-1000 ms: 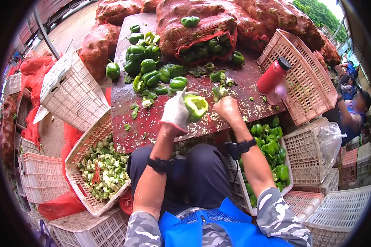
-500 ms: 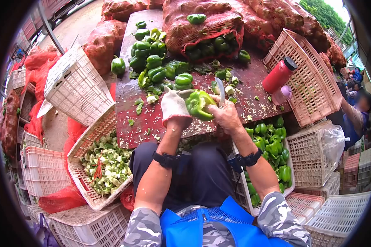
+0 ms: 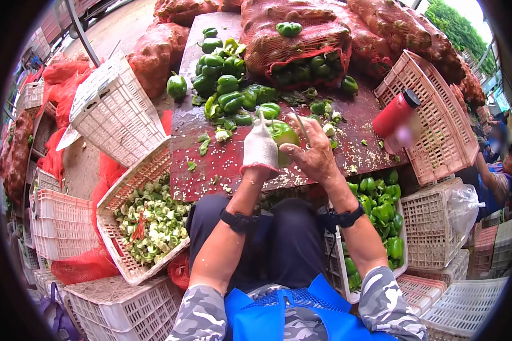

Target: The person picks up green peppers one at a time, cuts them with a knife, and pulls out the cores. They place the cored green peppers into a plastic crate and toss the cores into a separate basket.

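Observation:
My left hand (image 3: pixel 260 149), in a white glove, grips a green pepper (image 3: pixel 284 134) from its left side above the red table (image 3: pixel 196 176). On the pepper's right is my bare right hand (image 3: pixel 314 149), with a knife (image 3: pixel 301 127) held between its fingers and its thumb close to the pepper. Beyond my hands lie several whole green peppers (image 3: pixel 231 102) with leafy scraps. Pale seeds are scattered over the tabletop. An open red mesh sack (image 3: pixel 296 48) of peppers rests at the back, one pepper on top of it.
A crate of cut cores (image 3: pixel 112 236) stands left of my knees, a crate of green peppers (image 3: pixel 403 250) right. A red bottle (image 3: pixel 393 115) stands by a tilted crate (image 3: pixel 438 122). Another crate (image 3: pixel 116 111) leans at the left. A co-worker (image 3: pixel 496 181) is at the far right.
The view has shifted, so the table appears further right. The pepper has turned in my left hand, its cut opening no longer facing me. My right hand's fingers have spread from around it.

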`<act>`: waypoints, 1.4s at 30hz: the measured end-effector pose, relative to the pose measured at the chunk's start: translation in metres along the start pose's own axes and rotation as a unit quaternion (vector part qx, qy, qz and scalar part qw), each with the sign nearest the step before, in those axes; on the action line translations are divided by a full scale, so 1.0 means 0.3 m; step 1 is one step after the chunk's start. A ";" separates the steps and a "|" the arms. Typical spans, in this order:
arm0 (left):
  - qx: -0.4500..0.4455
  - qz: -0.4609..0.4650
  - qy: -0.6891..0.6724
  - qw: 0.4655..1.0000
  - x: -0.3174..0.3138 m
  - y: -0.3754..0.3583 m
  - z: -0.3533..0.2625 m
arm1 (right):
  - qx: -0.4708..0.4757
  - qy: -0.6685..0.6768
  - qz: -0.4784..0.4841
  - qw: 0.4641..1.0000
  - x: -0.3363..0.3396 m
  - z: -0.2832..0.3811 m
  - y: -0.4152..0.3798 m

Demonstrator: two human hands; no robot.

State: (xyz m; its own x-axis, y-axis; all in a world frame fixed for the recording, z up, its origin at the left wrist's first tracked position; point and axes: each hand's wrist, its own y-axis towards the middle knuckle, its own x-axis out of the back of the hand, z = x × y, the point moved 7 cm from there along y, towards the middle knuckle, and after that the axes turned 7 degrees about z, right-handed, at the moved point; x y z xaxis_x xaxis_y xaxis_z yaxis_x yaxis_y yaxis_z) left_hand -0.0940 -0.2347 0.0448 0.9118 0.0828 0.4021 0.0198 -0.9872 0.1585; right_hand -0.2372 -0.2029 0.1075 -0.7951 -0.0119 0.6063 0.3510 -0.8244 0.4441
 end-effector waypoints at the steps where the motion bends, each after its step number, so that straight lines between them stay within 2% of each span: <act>1: -0.068 -0.014 0.062 0.996 -0.006 -0.008 -0.031 | 0.032 -0.027 0.015 0.999 -0.002 0.003 0.012; 2: -0.072 0.018 0.046 0.996 -0.026 -0.003 -0.011 | 0.064 -0.054 0.030 0.996 -0.005 0.007 0.018; 4: -0.077 0.082 0.014 0.994 -0.055 0.006 0.029 | 0.068 -0.022 0.038 0.997 -0.007 -0.010 0.014; 5: -0.129 0.024 0.086 0.988 -0.014 -0.023 -0.040 | 0.069 -0.005 0.043 0.997 -0.009 -0.017 0.010; 7: -0.095 0.037 0.073 0.992 -0.028 0.000 0.001 | 0.084 0.023 0.025 0.996 -0.012 -0.014 0.000; 9: -0.047 0.057 0.014 0.997 -0.047 0.026 0.041 | 0.043 0.040 0.026 0.998 -0.003 -0.006 -0.012; 12: -0.076 0.095 0.075 0.990 -0.052 -0.005 -0.014 | 0.027 0.049 0.007 0.998 0.007 -0.003 -0.029; 15: -0.028 0.135 -0.174 0.975 -0.207 0.070 0.224 | 0.037 0.058 -0.013 0.998 0.011 -0.003 -0.044; 17: 0.000 0.149 -0.265 0.953 -0.232 0.082 0.251 | 0.050 0.063 -0.032 0.996 0.016 0.001 -0.049; 19: 0.037 0.155 -0.292 0.943 -0.242 0.078 0.266 | 0.052 0.073 -0.036 0.995 0.018 -0.003 -0.053; 22: 0.117 0.145 -0.370 0.910 -0.183 0.017 0.147 | 0.044 0.087 -0.052 0.994 0.021 -0.004 -0.060; 28: 0.255 0.123 -0.541 0.792 -0.163 -0.037 0.063 | 0.008 0.135 -0.067 0.988 0.012 -0.037 -0.076; 30: 0.149 0.098 -0.464 0.868 -0.174 0.007 0.123 | -0.003 0.154 -0.075 0.985 0.010 -0.050 -0.083; 32: 0.142 0.086 -0.471 0.866 -0.196 0.010 0.166 | -0.011 0.157 -0.083 0.984 0.008 -0.054 -0.090; 34: 0.237 0.087 -0.564 0.786 -0.168 -0.046 0.052 | -0.012 0.175 -0.092 0.980 0.009 -0.063 -0.095; 37: 0.285 0.118 -0.618 0.723 -0.178 -0.046 0.046 | -0.023 0.214 -0.108 0.971 0.012 -0.064 -0.092; 38: 0.264 0.116 -0.589 0.755 -0.179 -0.029 0.071 | -0.029 0.228 -0.116 0.966 0.017 -0.066 -0.092; 40: 0.222 0.108 -0.524 0.815 -0.220 0.020 0.228 | -0.016 0.188 -0.073 0.979 0.011 -0.080 -0.080; 42: 0.127 0.074 -0.310 0.939 -0.164 0.061 0.241 | 0.017 0.138 -0.036 0.990 0.021 -0.046 -0.058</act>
State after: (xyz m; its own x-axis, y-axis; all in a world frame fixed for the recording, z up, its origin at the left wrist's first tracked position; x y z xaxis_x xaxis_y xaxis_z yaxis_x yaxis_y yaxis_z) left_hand -0.1089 -0.2668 -0.0374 0.9744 -0.0753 -0.2117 -0.1003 -0.9888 -0.1101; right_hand -0.2551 -0.1965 0.0944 -0.9214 -0.1121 0.3721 0.3018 -0.8097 0.5033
